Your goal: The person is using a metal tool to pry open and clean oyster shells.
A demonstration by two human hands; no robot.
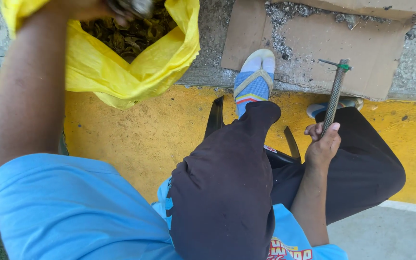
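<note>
above the yellow bag (131,67), left hand (92,7) clutches a dark piece, which may drop; right hand (321,144), clenched on the hammer (334,94), could slip.

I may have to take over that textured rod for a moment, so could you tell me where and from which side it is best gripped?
Probably grip the textured rod on its bare upper shaft, below the green-banded tip and above the right hand, which already wraps the lower end. It stands nearly upright, leaning slightly, so come in from the side, fingers closing around the shaft. The knurled-looking surface should help against slipping. The left hand is busy at the yellow bag.
</note>
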